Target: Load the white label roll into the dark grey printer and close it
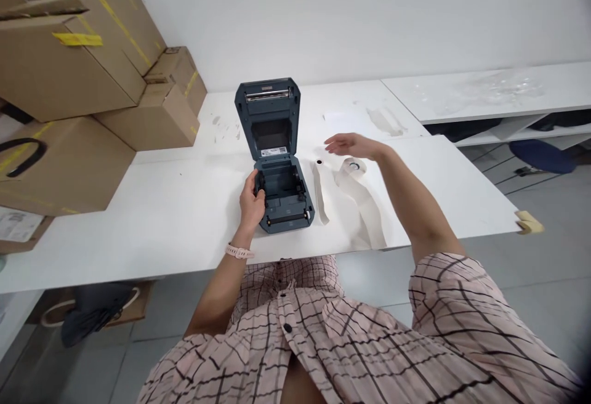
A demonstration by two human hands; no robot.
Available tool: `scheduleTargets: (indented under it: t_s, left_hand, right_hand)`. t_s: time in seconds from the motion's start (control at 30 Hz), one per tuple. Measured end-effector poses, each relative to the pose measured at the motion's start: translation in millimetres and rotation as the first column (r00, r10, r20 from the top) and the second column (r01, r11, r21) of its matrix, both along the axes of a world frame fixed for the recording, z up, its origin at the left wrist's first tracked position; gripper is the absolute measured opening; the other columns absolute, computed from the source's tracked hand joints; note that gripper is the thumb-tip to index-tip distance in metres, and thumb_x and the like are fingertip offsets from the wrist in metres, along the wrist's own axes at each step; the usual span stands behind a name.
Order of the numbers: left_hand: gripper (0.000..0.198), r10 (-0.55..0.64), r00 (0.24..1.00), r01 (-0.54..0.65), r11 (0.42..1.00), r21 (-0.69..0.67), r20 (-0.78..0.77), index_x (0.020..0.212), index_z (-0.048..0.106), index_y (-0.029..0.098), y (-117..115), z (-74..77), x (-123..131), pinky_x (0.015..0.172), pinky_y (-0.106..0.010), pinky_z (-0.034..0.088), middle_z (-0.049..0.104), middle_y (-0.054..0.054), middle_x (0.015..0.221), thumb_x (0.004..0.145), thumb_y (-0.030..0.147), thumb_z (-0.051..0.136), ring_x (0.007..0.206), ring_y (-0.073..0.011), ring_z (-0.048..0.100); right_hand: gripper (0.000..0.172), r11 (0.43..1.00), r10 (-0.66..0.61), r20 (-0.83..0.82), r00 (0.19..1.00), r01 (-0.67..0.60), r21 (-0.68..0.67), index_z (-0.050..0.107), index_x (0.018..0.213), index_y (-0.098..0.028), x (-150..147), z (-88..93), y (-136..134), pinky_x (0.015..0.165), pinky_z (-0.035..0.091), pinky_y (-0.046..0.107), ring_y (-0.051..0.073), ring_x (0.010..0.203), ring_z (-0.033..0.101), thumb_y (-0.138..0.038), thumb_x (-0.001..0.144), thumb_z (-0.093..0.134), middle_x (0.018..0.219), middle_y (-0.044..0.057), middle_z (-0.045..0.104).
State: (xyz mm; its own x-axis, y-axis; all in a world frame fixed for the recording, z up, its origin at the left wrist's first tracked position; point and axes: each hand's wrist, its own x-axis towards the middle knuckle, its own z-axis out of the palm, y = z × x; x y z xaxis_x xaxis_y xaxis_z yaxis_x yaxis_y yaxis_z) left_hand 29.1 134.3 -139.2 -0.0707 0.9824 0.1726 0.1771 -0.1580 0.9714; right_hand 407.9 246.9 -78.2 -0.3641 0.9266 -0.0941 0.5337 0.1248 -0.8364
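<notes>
A dark blue-grey label printer stands on the white table with its lid raised, and its paper bay shows no roll. My left hand is closed on the printer's left side, thumb over the rim and fingers along the outer wall. Over the table to the right of the printer, my right hand is held open with fingers stretched out to the left, holding nothing. Just below it lie a narrow paper roll and a wider label roll, both with loose strips trailing toward the table's front edge.
Stacked cardboard boxes fill the left of the table. Near the wall lies a scrap of backing paper. Clear plastic wrap rests on a shelf unit at right, with a blue stool beside it. Padding covers the right corner.
</notes>
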Motion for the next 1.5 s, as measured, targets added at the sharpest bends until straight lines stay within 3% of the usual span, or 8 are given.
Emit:
scheduleTargets:
  t_s: [0.17,0.4,0.5,0.63,0.8,0.97,1.2,1.5]
  left_hand:
    - [0.068,-0.010,0.999,0.010,1.000,-0.004,0.041,0.153,0.047,0.028,-0.6,0.8,1.9,0.133,-0.050,0.025,0.048,-0.008,0.165,0.088,0.014,0.058,0.158,-0.0252,0.038]
    - [0.063,-0.004,0.997,0.006,1.000,-0.017,0.080,0.151,0.048,0.029,-1.9,-0.5,3.5,0.133,-0.050,0.027,0.043,-0.008,0.168,0.090,0.021,0.061,0.160,-0.0268,0.033]
    - [0.062,-0.016,0.996,0.017,1.000,-0.018,0.087,0.152,0.046,0.028,-1.7,-2.9,3.0,0.133,-0.049,0.027,0.041,-0.009,0.169,0.092,0.028,0.063,0.160,-0.0275,0.032]
    - [0.066,-0.031,0.993,0.035,0.999,-0.028,0.118,0.154,0.044,0.028,-1.0,-3.6,3.4,0.133,-0.046,0.026,0.038,-0.009,0.171,0.092,0.037,0.067,0.162,-0.0284,0.029]
    - [0.066,0.007,0.985,0.002,0.999,-0.050,0.175,0.155,0.042,0.027,-1.3,-0.4,6.4,0.133,-0.046,0.025,0.039,-0.010,0.171,0.094,0.027,0.064,0.162,-0.0267,0.029]
    - [0.067,0.022,0.983,-0.011,0.998,-0.063,0.181,0.157,0.040,0.030,-4.4,2.9,7.9,0.133,-0.047,0.025,0.041,-0.008,0.170,0.094,0.017,0.058,0.161,-0.0246,0.032]
    - [0.064,0.023,0.987,-0.018,0.999,-0.034,0.162,0.156,0.041,0.030,-2.4,-0.8,10.5,0.133,-0.048,0.025,0.041,-0.008,0.170,0.096,0.022,0.060,0.161,-0.0264,0.031]
    - [0.056,0.042,0.993,-0.044,0.999,0.015,0.108,0.152,0.047,0.031,-3.4,-5.7,9.8,0.131,-0.050,0.029,0.048,-0.006,0.165,0.097,0.026,0.058,0.157,-0.0267,0.038]
  right_hand:
    - [0.054,0.988,-0.146,-0.076,0.986,0.143,-0.052,0.070,0.121,-0.025,70.4,-24.0,-52.2,0.100,0.056,0.059,0.033,0.119,0.071,-0.027,0.068,0.082,0.129,0.013,0.075]
    - [0.083,0.971,-0.238,-0.318,0.918,0.230,-0.065,0.063,0.127,-0.023,11.4,-68.9,-85.8,0.109,0.053,0.053,0.037,0.133,0.062,-0.046,0.052,0.089,0.136,0.015,0.072]
    - [0.082,0.973,-0.231,-0.327,0.917,0.220,-0.069,0.065,0.123,-0.022,-13.6,-46.3,-92.2,0.104,0.055,0.052,0.039,0.125,0.066,-0.053,0.052,0.091,0.126,0.015,0.076]
    - [0.069,0.996,0.087,-0.235,0.968,-0.081,0.035,0.067,0.122,-0.022,-54.1,22.0,-100.9,0.096,0.057,0.047,0.037,0.116,0.069,-0.055,0.064,0.088,0.119,0.014,0.078]
    - [0.069,0.897,0.287,0.333,0.898,-0.374,0.236,0.065,0.124,-0.023,-138.8,75.3,-84.3,0.094,0.053,0.048,0.036,0.112,0.068,-0.049,0.064,0.086,0.125,0.010,0.073]
    - [0.071,0.879,0.308,0.637,0.707,-0.467,0.093,0.063,0.128,-0.022,-189.9,65.6,-58.2,0.092,0.051,0.047,0.038,0.114,0.067,-0.040,0.063,0.086,0.128,0.012,0.071]
    - [0.071,0.897,0.284,0.731,0.621,-0.441,0.026,0.064,0.130,-0.018,-208.5,43.0,-47.3,0.090,0.054,0.047,0.039,0.112,0.069,-0.036,0.065,0.086,0.127,0.016,0.072]
    - [0.061,0.814,0.248,0.484,0.839,-0.452,0.366,0.049,0.155,-0.019,-180.5,18.1,-107.7,0.118,0.047,0.056,0.036,0.148,0.050,-0.041,0.099,0.060,0.159,0.014,0.055]
